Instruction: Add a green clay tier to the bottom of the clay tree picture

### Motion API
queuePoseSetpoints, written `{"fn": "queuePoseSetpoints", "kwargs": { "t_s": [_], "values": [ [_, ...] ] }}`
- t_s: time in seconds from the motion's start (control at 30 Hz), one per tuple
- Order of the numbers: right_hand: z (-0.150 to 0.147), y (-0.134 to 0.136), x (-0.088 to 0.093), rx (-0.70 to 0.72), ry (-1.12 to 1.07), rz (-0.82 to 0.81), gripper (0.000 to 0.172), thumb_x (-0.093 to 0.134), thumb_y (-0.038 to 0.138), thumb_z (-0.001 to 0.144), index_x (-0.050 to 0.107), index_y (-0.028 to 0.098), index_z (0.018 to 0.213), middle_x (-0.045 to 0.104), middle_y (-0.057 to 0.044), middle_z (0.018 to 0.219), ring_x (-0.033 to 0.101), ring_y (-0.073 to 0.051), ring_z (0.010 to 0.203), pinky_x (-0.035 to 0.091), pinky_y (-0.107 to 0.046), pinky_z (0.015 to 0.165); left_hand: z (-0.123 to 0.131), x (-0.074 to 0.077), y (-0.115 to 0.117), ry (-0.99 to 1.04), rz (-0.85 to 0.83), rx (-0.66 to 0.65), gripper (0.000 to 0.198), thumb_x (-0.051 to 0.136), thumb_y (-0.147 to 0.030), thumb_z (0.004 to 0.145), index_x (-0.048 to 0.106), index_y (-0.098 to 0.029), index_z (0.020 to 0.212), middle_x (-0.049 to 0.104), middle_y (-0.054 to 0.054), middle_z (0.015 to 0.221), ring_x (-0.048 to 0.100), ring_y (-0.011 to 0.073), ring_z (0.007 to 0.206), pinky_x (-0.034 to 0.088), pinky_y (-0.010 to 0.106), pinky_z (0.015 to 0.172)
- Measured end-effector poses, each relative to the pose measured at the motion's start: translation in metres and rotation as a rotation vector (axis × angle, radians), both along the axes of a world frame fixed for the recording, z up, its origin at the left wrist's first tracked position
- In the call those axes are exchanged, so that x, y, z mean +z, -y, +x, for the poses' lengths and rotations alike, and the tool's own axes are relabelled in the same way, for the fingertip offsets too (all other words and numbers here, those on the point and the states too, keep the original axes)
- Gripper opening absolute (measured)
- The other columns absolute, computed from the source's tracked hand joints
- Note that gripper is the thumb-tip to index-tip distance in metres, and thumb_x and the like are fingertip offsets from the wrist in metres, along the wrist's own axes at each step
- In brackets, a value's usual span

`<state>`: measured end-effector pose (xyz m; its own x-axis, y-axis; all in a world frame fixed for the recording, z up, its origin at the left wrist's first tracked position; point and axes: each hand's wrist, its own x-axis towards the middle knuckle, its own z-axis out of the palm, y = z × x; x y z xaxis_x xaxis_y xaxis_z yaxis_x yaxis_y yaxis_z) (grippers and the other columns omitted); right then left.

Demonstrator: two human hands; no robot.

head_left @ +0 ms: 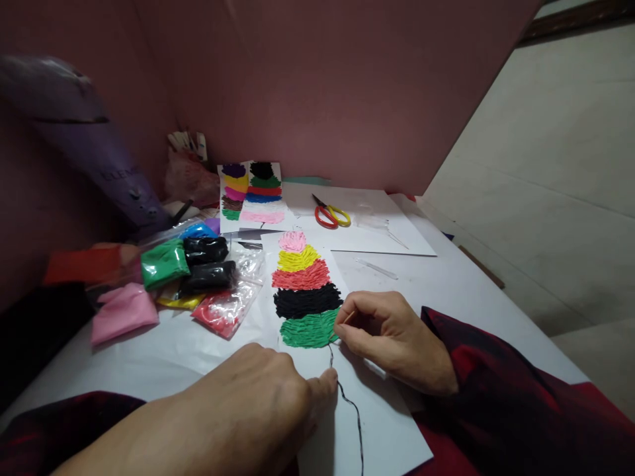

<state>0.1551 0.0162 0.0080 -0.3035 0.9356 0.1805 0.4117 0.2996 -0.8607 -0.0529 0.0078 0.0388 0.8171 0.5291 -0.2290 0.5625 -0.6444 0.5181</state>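
On a white sheet of paper [377, 423] is a layered shape of textured, clay-like bands: a pink top [292, 241], then yellow [298, 258], red [300, 275], black [306, 301] and a green band [306, 330] at the bottom. My right hand [397, 337] pinches a thin stick [350, 318] at the right end of the green band; its exact kind is too small to tell. A wavy black line [358, 413] runs down the paper below. My left hand [258, 403] rests with its index fingertip stretched out beside this line, its other fingers mostly hidden.
Packets of coloured clay, including green [165, 264], black [207, 277] and pink [124, 311], lie to the left. Red-and-yellow scissors [331, 215] rest on a white board [397, 238] behind. A card with coloured bands [251, 195] leans by the wall. A purple bottle-like package [114, 158] stands left.
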Motion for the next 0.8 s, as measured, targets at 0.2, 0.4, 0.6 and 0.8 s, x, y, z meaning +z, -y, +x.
{"fn": "queuePoseSetpoints", "kwargs": {
  "t_s": [0.2,0.4,0.6,0.8],
  "values": [
    [0.0001,-0.0002,0.0003,0.019,0.019,0.009,0.01,0.057,0.009,0.075,0.062,0.015,0.068,0.057,0.003,0.056,0.048,-0.008,0.05,0.039,-0.02,0.046,0.0005,0.0003,-0.0009,-0.043,-0.01,-0.012,0.03,0.036,-0.019,0.092,0.063,-0.023,0.106,0.056,-0.002,0.062,0.047,0.0127,0.048,0.035,0.023,0.053],
    [0.0006,-0.0001,0.0003,0.047,0.041,0.014,0.012,0.056,0.007,0.073,0.062,0.014,0.067,0.058,0.002,0.057,0.049,-0.008,0.05,0.04,-0.02,0.047,0.0001,-0.0013,-0.0001,-0.039,-0.014,-0.002,0.031,0.035,-0.021,0.093,0.063,-0.023,0.105,0.056,-0.002,0.062,0.044,0.0123,0.047,0.034,0.023,0.052],
    [0.0004,0.0001,0.0004,0.04,0.01,-0.001,0.01,0.056,0.007,0.073,0.061,0.013,0.067,0.055,0.003,0.056,0.047,-0.008,0.049,0.038,-0.02,0.046,-0.0016,-0.0035,-0.0006,-0.022,-0.016,-0.001,0.032,0.035,-0.023,0.093,0.063,-0.023,0.108,0.057,-0.002,0.063,0.043,0.0121,0.047,0.031,0.021,0.048],
    [-0.0002,-0.0001,-0.0017,0.003,-0.024,-0.007,0.01,0.056,0.01,0.077,0.06,0.013,0.068,0.054,0.003,0.054,0.045,-0.007,0.048,0.035,-0.019,0.044,-0.0021,-0.0044,0.0001,0.004,-0.026,0.013,0.032,0.037,-0.022,0.091,0.063,-0.023,0.11,0.058,-0.002,0.063,0.044,0.0123,0.047,0.033,0.022,0.049]
  ]
}}
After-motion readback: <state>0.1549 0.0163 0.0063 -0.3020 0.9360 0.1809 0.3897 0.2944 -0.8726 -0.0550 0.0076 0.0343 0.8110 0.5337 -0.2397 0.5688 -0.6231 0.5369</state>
